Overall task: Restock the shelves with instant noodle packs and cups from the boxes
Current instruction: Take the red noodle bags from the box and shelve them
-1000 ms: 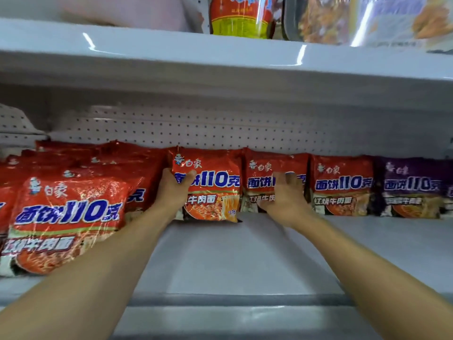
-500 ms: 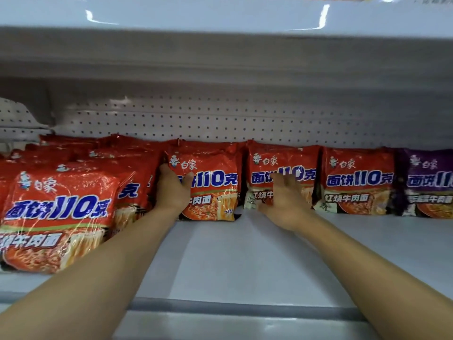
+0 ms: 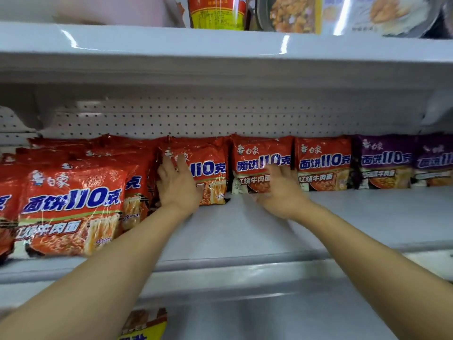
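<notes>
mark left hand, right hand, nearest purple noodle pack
left hand (image 3: 177, 186): head view, back of hand
right hand (image 3: 282, 190): head view, back of hand
purple noodle pack (image 3: 384, 161): head view, front face, blue lettering

Red noodle packs (image 3: 262, 164): brand 白象 at top left, 面饼110克 in blue-white lettering across middle, 红烧牛肉面 below. Same print on nearest red pack (image 3: 71, 209) at front left. Purple packs (image 3: 384, 161): 白象, 面饼110克; flavour line blurred. Cup (image 3: 217, 12) on upper shelf and yellow label (image 3: 144, 326) at bottom: print illegible.
</notes>
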Demonstrator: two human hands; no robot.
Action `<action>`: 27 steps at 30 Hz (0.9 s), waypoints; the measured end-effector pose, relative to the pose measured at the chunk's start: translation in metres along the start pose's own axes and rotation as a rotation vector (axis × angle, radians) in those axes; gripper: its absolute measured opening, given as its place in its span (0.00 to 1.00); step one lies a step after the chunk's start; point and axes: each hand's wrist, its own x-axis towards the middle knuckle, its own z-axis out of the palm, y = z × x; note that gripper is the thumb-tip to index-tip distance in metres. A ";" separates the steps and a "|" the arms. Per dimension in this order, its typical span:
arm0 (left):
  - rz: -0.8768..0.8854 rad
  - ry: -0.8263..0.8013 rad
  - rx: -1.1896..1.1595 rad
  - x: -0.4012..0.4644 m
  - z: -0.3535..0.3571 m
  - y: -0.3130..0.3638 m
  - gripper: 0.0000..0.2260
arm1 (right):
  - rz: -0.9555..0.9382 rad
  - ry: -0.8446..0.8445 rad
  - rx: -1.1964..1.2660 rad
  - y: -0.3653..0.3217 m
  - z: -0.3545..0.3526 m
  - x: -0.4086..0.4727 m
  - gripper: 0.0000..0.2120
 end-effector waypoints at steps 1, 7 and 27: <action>0.024 -0.030 0.008 -0.006 -0.004 0.003 0.39 | 0.004 0.007 -0.018 0.000 -0.004 -0.009 0.38; 0.157 -0.168 -0.036 -0.050 -0.029 0.020 0.35 | 0.096 0.037 -0.079 -0.003 -0.036 -0.069 0.38; 0.671 -0.506 -0.432 -0.244 -0.017 0.160 0.33 | 0.583 0.040 -0.211 0.086 -0.089 -0.309 0.37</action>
